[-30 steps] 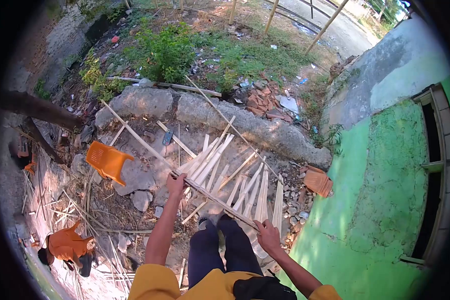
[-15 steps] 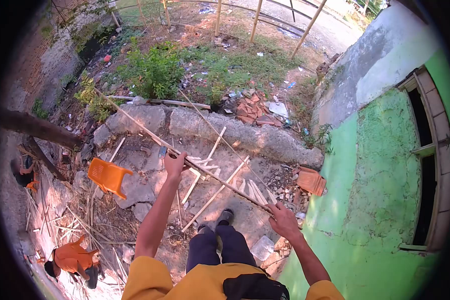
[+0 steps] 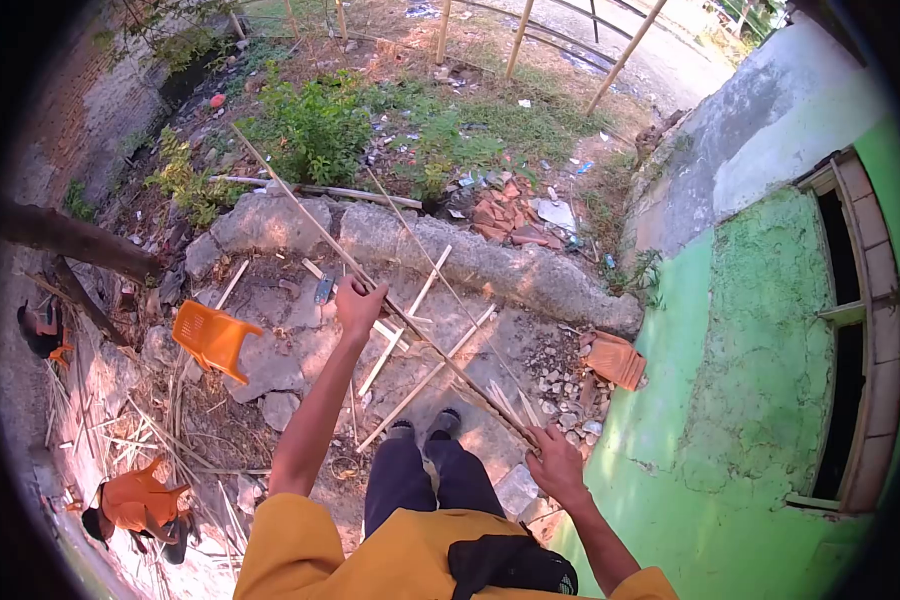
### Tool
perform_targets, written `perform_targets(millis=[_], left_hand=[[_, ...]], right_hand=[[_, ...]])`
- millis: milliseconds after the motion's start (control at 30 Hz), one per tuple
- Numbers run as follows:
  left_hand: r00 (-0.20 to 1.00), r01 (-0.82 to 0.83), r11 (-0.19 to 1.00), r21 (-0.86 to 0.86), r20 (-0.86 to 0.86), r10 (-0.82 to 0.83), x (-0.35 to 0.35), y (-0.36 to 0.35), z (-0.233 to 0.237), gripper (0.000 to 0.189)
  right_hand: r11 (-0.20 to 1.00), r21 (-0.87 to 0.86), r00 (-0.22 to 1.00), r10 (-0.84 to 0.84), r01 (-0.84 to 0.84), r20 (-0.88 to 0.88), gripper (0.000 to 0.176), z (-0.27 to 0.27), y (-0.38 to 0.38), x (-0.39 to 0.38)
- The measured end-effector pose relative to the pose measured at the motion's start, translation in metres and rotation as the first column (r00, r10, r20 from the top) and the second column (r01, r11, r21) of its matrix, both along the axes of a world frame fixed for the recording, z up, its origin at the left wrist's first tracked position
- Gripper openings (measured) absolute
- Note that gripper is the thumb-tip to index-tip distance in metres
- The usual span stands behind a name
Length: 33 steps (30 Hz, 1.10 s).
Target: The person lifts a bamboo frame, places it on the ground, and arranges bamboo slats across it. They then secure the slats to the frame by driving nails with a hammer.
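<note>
A long, thin bamboo strip (image 3: pixel 450 362) slants across in front of me, its far end reaching the upper left above the low wall. My left hand (image 3: pixel 360 303) is closed around it near its middle. Lower and to the right, my right hand (image 3: pixel 555 462) grips the strip's near end. Beneath it, several pale strips (image 3: pixel 425 380) lie crossed on the ground before my feet. A second thin stick (image 3: pixel 410 235) leans across the wall behind the held strip. Close to my left hand, a small blue-grey object (image 3: pixel 324 290) rests on the ground.
An orange plastic chair (image 3: pixel 217 335) is on the left, with a person (image 3: pixel 140 500) below it among scattered strips. Another person (image 3: pixel 40 330) is at the far left. A low concrete wall (image 3: pixel 470 262) runs ahead; stacked tiles (image 3: pixel 615 360) sit beside the green wall (image 3: pixel 770 350).
Both hands have shifted slightly with the bamboo strip: the left a little up and right, the right downward. The strip slopes more steeply now. My feet have moved slightly.
</note>
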State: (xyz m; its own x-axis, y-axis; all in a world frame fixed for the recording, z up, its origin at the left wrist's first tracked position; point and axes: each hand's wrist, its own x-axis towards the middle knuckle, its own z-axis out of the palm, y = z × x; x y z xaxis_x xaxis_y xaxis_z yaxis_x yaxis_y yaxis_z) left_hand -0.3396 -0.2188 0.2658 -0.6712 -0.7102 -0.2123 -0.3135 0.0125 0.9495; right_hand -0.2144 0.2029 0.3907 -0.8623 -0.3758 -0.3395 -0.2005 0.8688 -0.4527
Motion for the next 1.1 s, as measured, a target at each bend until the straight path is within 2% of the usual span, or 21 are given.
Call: perform_targets(millis=[67,133,267,300,467,533,667,733,867,967,1100], left_hand=[[0.998,0.056,0.998,0.024,-0.010,-0.056,-0.002,-0.003,-0.007,0.042],[0.997,0.078,0.997,0.004,0.009,-0.078,0.004,-0.004,0.006,0.041],[0.994,0.112,0.990,0.084,-0.027,-0.110,0.013,-0.013,0.029,0.044],[0.992,0.124,0.987,0.098,-0.050,-0.119,0.015,-0.016,0.032,0.044],[0.984,0.175,0.980,0.094,0.018,-0.177,0.012,-0.023,0.053,0.044],[0.976,0.213,0.976,0.035,0.038,-0.214,0.010,-0.023,0.052,0.044],[0.973,0.230,0.971,0.063,-0.006,-0.230,0.009,-0.021,0.058,0.043],[0.941,0.339,0.931,-0.136,0.024,-0.339,0.006,-0.020,0.063,0.046],[0.923,0.383,0.910,-0.162,0.024,-0.384,0.005,-0.016,0.052,0.044],[0.917,0.399,0.909,-0.122,0.053,-0.396,0.015,-0.005,0.079,0.044],[0.897,0.441,0.885,-0.148,0.064,-0.436,0.006,0.009,0.051,0.041]], right_hand=[[1.000,0.002,1.000,-0.006,0.006,-0.008,0.043,-0.001,-0.003,0.011],[1.000,0.003,0.999,-0.023,0.023,0.039,0.044,0.005,-0.010,0.025],[0.997,-0.050,0.998,-0.062,0.063,0.021,0.045,0.021,-0.023,0.050],[0.996,-0.012,0.995,-0.082,0.083,0.054,0.044,0.027,-0.030,0.053],[0.995,-0.024,0.996,-0.094,0.094,0.012,0.042,0.031,-0.048,0.070],[0.987,-0.021,0.987,-0.161,0.161,0.027,0.044,0.034,-0.055,0.080],[0.985,-0.028,0.986,-0.167,0.168,0.027,0.042,0.048,-0.059,0.103],[0.980,-0.025,0.980,-0.195,0.196,0.039,0.043,0.057,-0.059,0.113],[0.979,-0.032,0.978,-0.201,0.203,0.053,0.040,0.074,-0.067,0.131],[0.982,-0.029,0.980,-0.183,0.185,0.076,0.041,0.073,-0.069,0.142],[0.977,-0.047,0.976,-0.205,0.209,0.072,0.043,0.053,-0.059,0.152]])
